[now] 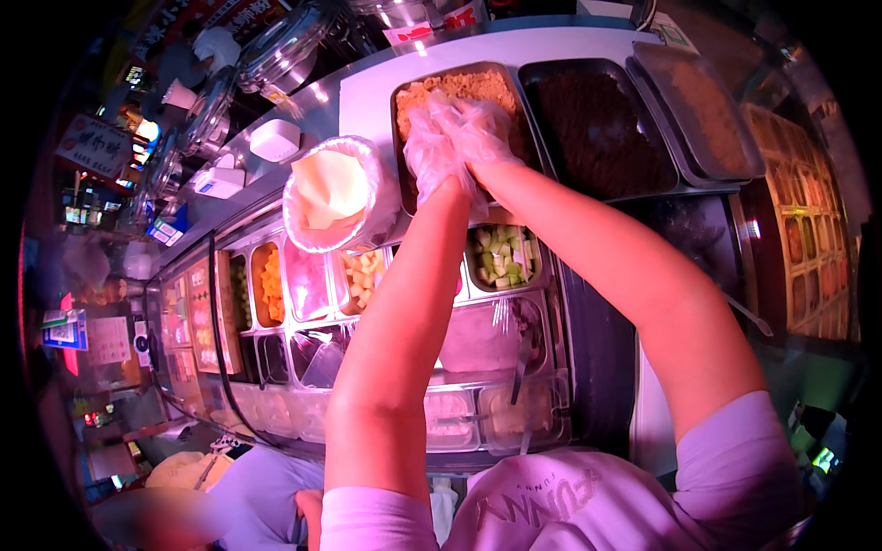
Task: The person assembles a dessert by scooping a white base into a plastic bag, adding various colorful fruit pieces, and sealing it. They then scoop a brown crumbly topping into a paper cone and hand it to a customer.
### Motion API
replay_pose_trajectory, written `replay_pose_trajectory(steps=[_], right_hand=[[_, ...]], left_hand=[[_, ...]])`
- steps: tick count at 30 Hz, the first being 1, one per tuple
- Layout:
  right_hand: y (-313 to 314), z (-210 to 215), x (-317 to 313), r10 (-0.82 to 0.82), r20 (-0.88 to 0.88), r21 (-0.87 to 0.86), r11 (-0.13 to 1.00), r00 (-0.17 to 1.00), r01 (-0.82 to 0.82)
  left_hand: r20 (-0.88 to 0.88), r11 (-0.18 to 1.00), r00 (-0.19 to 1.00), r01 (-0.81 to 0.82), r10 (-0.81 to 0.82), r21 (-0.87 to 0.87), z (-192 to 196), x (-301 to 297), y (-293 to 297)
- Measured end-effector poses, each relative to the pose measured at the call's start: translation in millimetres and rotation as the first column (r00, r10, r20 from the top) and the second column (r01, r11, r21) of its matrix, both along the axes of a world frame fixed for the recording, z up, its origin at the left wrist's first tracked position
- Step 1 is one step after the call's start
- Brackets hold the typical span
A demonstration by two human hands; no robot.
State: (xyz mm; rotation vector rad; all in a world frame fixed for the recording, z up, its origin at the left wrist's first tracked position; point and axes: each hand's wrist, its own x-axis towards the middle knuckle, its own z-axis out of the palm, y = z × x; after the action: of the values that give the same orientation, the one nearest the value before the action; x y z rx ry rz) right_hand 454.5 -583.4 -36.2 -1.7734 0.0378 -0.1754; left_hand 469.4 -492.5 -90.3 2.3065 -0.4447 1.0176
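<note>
nearest, the person's lavender shirt (570, 500) fills the lower edge, and another person in a lavender top (262, 487) stands at the lower left. two bare forearms reach up over a row of clear-lidded containers (519, 418), then over steel pans, one of them holding something purplish (491, 340). past these, open pans hold orange cubes (270, 286), a pink filling (308, 280), pale yellow cubes (364, 274) and, just below the wrists, green cubes (502, 257). beyond them, left of the forearms, is a round bin (294, 220) with a clear liner and pale sheet-like material inside. the left hand (432, 151) and the right hand (480, 130), both in thin clear gloves, lie side by side and touching, on the tan crumbs (478, 84); the wrinkled film makes it impossible to tell whether the fingers are spread, pressed together or pinching some crumbs. the crumbs are in a dark-rimmed tray (399, 174), heaped most visibly at its far end. to its right are a tray of dark crumbs (597, 129) and a clear-covered tray (707, 115) with brown contents. beyond runs the white desk (570, 41), with a white box (276, 140) to the left and round metal pots (289, 55) farther off.
</note>
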Motion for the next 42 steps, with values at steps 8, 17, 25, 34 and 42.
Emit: replay_pose_trajectory(steps=[8, 17, 25, 34, 42], right_hand=[[-46, 86, -47, -0.015, -0.460, 0.159, 0.982, 0.888, 0.099], [-29, 29, -16, 0.013, -0.243, 0.583, 0.801, 0.970, 0.135], [-50, -4, 16, -0.044, 0.055, 0.870, 0.492, 0.998, -0.026], [-25, 58, -19, 0.140, -0.268, 0.929, 0.301, 0.953, 0.217], [-28, 84, -34, -0.113, -0.258, 0.482, 0.846, 0.960, 0.229]], left_hand=[[-0.434, 0.100, 0.807, -0.432, -0.402, -0.896, 105, -72, -21], [-0.662, 0.481, 0.606, -0.462, -0.441, -0.745, 169, -93, -54], [-0.433, 0.612, 0.811, -0.119, -0.394, -0.782, 163, -55, -20], [-0.404, 0.054, 0.717, -0.458, -0.568, -0.888, 120, -74, -45], [-0.348, 0.434, 0.838, -0.151, -0.420, -0.888, 96, -65, -23]])
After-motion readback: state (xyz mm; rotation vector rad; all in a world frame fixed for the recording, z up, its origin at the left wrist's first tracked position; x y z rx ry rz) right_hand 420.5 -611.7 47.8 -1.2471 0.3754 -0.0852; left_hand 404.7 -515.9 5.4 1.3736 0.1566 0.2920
